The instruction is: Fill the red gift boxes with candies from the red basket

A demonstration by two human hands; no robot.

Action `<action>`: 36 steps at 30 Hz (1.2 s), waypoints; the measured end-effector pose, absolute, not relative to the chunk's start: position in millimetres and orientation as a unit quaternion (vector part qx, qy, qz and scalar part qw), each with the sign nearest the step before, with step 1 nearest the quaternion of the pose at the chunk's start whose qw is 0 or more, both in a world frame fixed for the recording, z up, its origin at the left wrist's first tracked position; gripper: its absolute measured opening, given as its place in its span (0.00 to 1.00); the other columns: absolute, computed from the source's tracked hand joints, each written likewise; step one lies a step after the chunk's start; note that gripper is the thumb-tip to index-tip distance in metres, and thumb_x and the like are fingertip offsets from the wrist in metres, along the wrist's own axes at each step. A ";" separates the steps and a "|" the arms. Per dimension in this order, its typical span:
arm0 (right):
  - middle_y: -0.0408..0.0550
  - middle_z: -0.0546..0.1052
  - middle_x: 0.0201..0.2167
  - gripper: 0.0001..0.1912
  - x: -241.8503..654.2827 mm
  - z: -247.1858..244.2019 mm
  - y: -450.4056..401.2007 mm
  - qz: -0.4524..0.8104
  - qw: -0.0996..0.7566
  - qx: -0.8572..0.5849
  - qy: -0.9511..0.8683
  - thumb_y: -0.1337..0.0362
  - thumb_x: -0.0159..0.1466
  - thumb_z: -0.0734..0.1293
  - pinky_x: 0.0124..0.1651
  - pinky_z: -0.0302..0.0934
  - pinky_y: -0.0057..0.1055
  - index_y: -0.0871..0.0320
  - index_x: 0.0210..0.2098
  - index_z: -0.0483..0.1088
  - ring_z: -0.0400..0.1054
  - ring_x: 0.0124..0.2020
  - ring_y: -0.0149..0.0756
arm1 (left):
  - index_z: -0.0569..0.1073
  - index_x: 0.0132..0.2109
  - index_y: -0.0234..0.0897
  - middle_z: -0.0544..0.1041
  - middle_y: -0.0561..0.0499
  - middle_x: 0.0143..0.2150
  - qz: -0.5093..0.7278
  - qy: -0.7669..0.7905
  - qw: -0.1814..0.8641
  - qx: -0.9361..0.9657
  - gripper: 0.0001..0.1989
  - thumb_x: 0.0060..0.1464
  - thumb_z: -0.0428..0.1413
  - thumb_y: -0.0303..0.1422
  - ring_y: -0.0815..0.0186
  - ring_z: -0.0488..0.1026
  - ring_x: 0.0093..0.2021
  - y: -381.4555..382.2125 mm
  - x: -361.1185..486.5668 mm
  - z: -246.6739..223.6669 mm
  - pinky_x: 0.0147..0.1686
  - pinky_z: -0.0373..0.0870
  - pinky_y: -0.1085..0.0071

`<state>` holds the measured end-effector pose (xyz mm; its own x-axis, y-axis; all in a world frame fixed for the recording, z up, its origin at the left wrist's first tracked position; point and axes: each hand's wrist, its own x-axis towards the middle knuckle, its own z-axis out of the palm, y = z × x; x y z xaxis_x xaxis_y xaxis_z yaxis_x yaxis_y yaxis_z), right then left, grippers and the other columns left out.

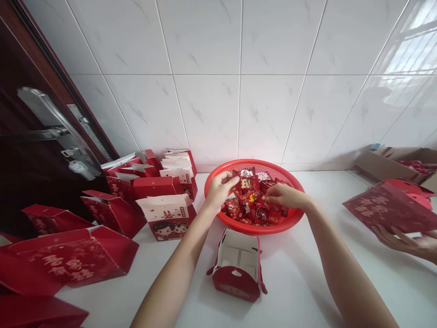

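A round red plastic basket point(297, 217) stands against the tiled wall, holding a heap of red wrapped candies point(251, 200). My left hand point(221, 189) is over its left side, thumb and fingers pinched on the edge of a red candy packet point(248, 183). On the right, my right hand point(286, 196) reaches into the heap with its fingers pressed together; what they grip, if anything, is hidden. Between my forearms, just in front of the basket, sits an open red gift box point(236, 284) with a white inside and nothing visible in it.
Several red and white gift boxes point(167, 218) crowd the left of the white table point(290, 291). A co-worker's hand point(406, 241) holds a flat red box point(385, 207) at right. Behind it is a cardboard carton point(378, 165). A dark door point(30, 173) with a handle stands left.
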<state>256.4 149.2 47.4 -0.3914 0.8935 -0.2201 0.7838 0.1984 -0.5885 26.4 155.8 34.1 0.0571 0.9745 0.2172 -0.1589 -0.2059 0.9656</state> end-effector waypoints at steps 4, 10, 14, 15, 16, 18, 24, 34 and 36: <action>0.46 0.76 0.29 0.10 255.3 49.3 147.0 0.262 0.074 -0.581 -0.767 0.69 0.61 0.64 0.35 0.62 0.31 0.56 0.41 0.75 0.70 0.32 0.37 | 0.73 0.28 0.37 0.73 0.54 0.31 0.566 0.387 0.499 0.531 0.18 0.38 0.69 0.44 0.66 0.70 0.34 156.6 25.7 33.3 0.39 0.68 0.70; 0.52 0.78 0.46 0.25 239.9 53.3 138.4 0.220 -0.151 -0.639 -0.721 0.75 0.52 0.68 0.33 0.59 0.31 0.52 0.47 0.78 0.73 0.45 0.48 | 0.74 0.29 0.37 0.74 0.54 0.30 0.564 0.388 0.491 0.540 0.17 0.40 0.68 0.44 0.66 0.70 0.33 158.3 24.7 30.8 0.38 0.68 0.70; 0.55 0.77 0.49 0.27 228.8 56.9 135.0 0.211 -0.179 -0.646 -0.711 0.76 0.51 0.70 0.33 0.60 0.31 0.54 0.50 0.77 0.73 0.47 0.51 | 0.74 0.30 0.38 0.75 0.54 0.31 0.558 0.391 0.494 0.540 0.17 0.39 0.69 0.44 0.66 0.72 0.35 156.9 25.5 31.7 0.39 0.69 0.69; 0.55 0.77 0.49 0.26 227.6 57.4 134.9 0.211 -0.181 -0.646 -0.711 0.75 0.51 0.70 0.34 0.60 0.31 0.55 0.50 0.77 0.73 0.47 0.51 | 0.74 0.30 0.38 0.75 0.53 0.32 0.558 0.392 0.495 0.538 0.17 0.39 0.69 0.44 0.65 0.72 0.35 156.6 25.7 32.0 0.40 0.69 0.69; 0.56 0.77 0.49 0.26 227.1 57.6 134.8 0.210 -0.181 -0.646 -0.711 0.75 0.51 0.71 0.34 0.60 0.31 0.56 0.49 0.77 0.73 0.47 0.51 | 0.74 0.30 0.38 0.75 0.53 0.32 0.559 0.393 0.496 0.536 0.18 0.38 0.69 0.44 0.65 0.72 0.36 156.3 25.8 32.2 0.41 0.70 0.69; 0.57 0.77 0.48 0.25 227.5 57.0 135.1 0.206 -0.176 -0.646 -0.714 0.75 0.50 0.71 0.34 0.60 0.32 0.58 0.48 0.77 0.73 0.47 0.52 | 0.74 0.29 0.38 0.75 0.53 0.32 0.561 0.394 0.496 0.533 0.18 0.37 0.69 0.44 0.65 0.72 0.36 156.2 25.8 32.3 0.43 0.70 0.69; 0.49 0.77 0.34 0.06 237.7 50.4 139.4 0.228 -0.123 -0.604 -0.754 0.72 0.52 0.70 0.33 0.58 0.32 0.56 0.29 0.75 0.71 0.38 0.44 | 0.74 0.29 0.38 0.75 0.53 0.32 0.557 0.392 0.500 0.535 0.17 0.38 0.69 0.44 0.65 0.72 0.36 156.3 25.5 32.8 0.42 0.70 0.69; 0.42 0.72 0.23 0.19 260.8 55.3 142.3 0.487 0.234 -0.445 -0.714 0.49 0.55 0.74 0.31 0.59 0.30 0.59 0.24 0.70 0.64 0.27 0.31 | 0.72 0.27 0.38 0.73 0.54 0.29 0.561 0.388 0.476 0.555 0.17 0.40 0.68 0.44 0.66 0.69 0.34 154.7 25.2 36.1 0.39 0.68 0.70; 0.43 0.73 0.23 0.19 261.2 54.7 142.6 0.500 0.259 -0.446 -0.696 0.49 0.55 0.74 0.31 0.60 0.30 0.59 0.25 0.71 0.65 0.27 0.31 | 0.72 0.27 0.38 0.72 0.54 0.29 0.561 0.387 0.473 0.558 0.16 0.40 0.68 0.44 0.66 0.69 0.34 154.9 25.1 35.8 0.39 0.67 0.70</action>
